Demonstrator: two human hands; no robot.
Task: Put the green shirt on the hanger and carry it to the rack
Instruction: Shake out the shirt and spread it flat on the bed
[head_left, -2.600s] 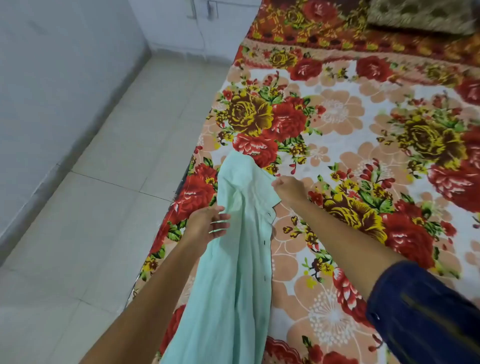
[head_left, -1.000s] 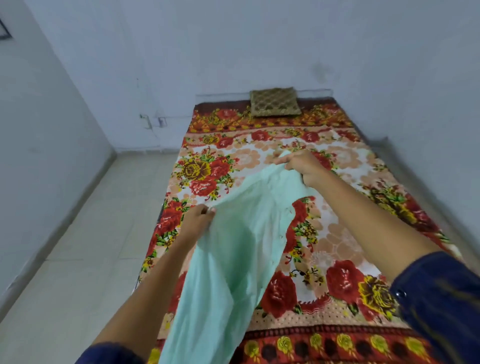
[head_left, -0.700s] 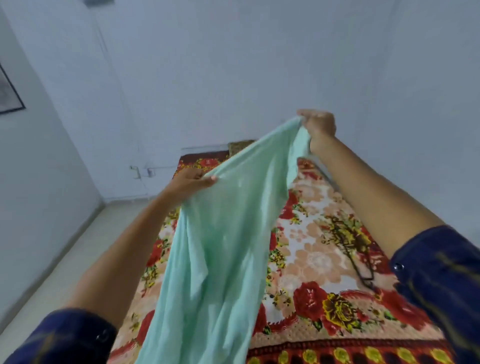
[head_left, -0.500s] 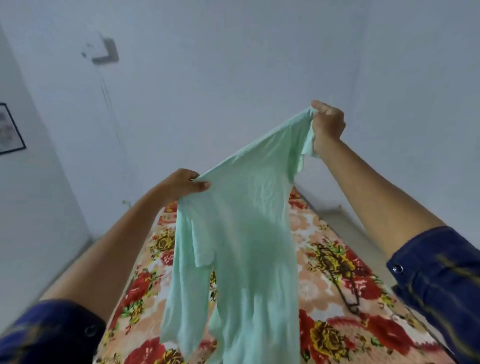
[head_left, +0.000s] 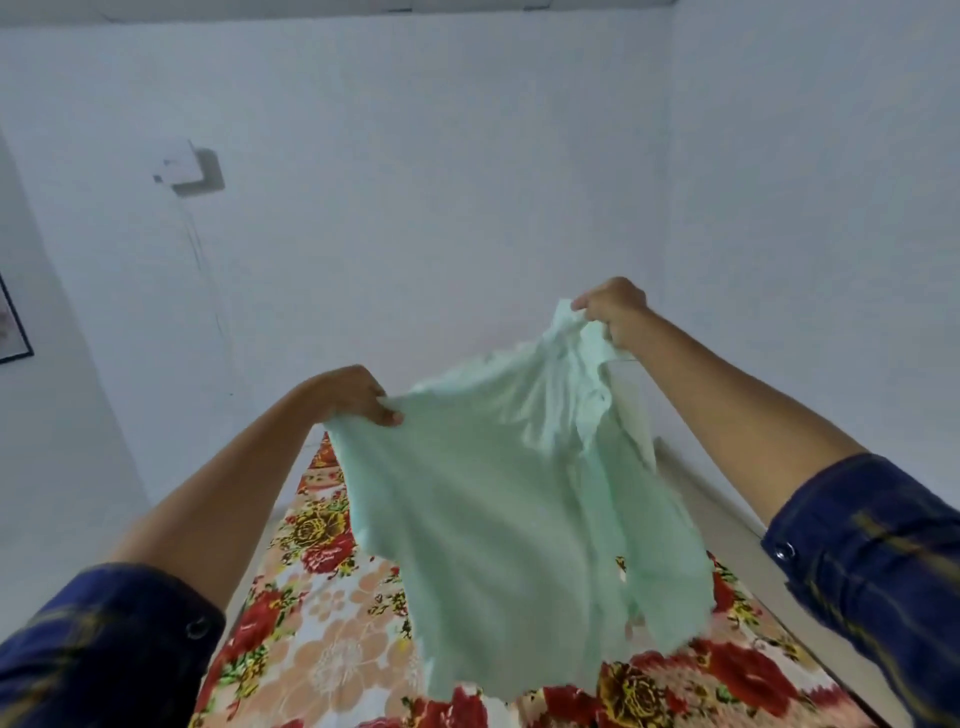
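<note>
I've got the green shirt (head_left: 519, 493) up in the air, centre of frame, spread btwn both hands and hanging clear above the bed (head_left: 322, 654). Left hand (head_left: 353, 395) sits centre-left, fingers curled tight round the shirt's upper left edge, thumb tucked under the cloth. Right hand (head_left: 613, 312) is higher, right of centre, pinching a bunched bit of fabric at the top; fingers closed narrow on it. Shirt slopes up from left grip to right grip, w/ the body billowing down toward the lower centre and a ragged-looking hem near the bottom. Fabric is blurred, so I can't tell collar from sleeve for sure.

Both forearms are bare; dark blue sleeves (head_left: 872, 561) rolled up w/ a button showing, lower left and lower right corners. Bed cover is a red, yellow and peach floral print along the bottom. Pale walls fill the upper frame; a small wall box (head_left: 192, 169) w/ a cable running down at upper left, a picture frame edge (head_left: 13, 322) at far left.
</note>
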